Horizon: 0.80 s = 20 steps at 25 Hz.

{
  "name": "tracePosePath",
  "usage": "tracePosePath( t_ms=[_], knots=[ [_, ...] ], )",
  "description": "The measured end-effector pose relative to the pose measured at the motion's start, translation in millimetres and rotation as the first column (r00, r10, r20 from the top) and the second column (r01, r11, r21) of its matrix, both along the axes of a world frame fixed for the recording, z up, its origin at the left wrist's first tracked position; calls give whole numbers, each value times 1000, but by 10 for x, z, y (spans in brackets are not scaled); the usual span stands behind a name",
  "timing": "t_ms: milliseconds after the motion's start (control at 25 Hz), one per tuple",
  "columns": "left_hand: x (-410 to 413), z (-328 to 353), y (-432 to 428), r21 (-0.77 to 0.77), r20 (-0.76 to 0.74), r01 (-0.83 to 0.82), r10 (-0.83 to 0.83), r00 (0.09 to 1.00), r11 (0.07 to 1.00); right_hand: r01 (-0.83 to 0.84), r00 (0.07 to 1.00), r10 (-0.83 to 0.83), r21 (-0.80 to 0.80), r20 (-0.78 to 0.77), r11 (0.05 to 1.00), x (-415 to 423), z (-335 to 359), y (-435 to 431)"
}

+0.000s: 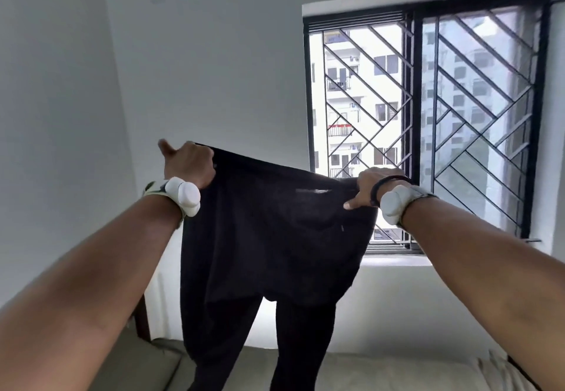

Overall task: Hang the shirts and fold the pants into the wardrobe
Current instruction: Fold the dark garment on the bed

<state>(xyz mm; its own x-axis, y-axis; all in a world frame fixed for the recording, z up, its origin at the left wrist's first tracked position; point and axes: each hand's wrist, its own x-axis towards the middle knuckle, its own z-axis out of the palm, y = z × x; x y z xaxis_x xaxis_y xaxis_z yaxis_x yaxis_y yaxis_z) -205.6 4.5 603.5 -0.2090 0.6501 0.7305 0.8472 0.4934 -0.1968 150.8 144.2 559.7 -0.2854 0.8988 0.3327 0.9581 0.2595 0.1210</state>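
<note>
A pair of black pants hangs in the air in front of me, held up by its waistband, with both legs dropping down past the bottom of the view. My left hand grips the left end of the waistband, thumb sticking out to the left. At the right end of the waistband my right hand pinches the cloth. The waistband is stretched wide between the two hands. Each wrist carries a white sensor band. No shirts and no wardrobe are in view.
Below the pants lies a bed with a beige cover and a dark wooden headboard post at the left. A barred window fills the right wall ahead; white walls stand behind and to the left.
</note>
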Motion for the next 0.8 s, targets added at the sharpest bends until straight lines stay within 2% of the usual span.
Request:
tracePosePath(
  t_ms=[80, 200, 320, 400, 480, 560, 680, 760, 800],
  knots=[
    [-19, 76, -66, 32, 12, -57, 57, 998, 998, 32, 996, -23, 102, -82, 994, -40, 49, -13],
    [-118, 138, -189, 72, 74, -65, 59, 996, 995, 34, 911, 4, 84, -413, 996, -48, 169, 26],
    [-141, 151, -284, 181, 103, 8, -27, 994, 983, -48, 690, 29, -6, -723, 999, -97, 265, 52],
    [-140, 160, -290, 280, 75, 42, -66, 995, 959, -161, 438, 53, -20, -898, 987, -131, 282, 81],
    [-156, 191, -307, 371, 123, 76, -129, 984, 926, -220, 266, 142, 84, -953, 972, -139, 283, 56],
    [-214, 237, -311, 393, 185, 55, -137, 973, 918, -237, 215, 223, 170, -951, 957, -170, 305, 32],
    [-118, 299, -307, 327, 263, -34, -56, 963, 945, -330, 132, 200, 148, -971, 932, -346, 451, -181],
    [11, 391, -416, 409, 394, 28, -204, 896, 912, -524, 62, 182, 124, -981, 843, -344, 572, -373],
    [27, 416, -594, 524, 457, 101, -379, 805, 846, -674, 1, 168, 124, -986, 728, -290, 628, -499]
  ],
)
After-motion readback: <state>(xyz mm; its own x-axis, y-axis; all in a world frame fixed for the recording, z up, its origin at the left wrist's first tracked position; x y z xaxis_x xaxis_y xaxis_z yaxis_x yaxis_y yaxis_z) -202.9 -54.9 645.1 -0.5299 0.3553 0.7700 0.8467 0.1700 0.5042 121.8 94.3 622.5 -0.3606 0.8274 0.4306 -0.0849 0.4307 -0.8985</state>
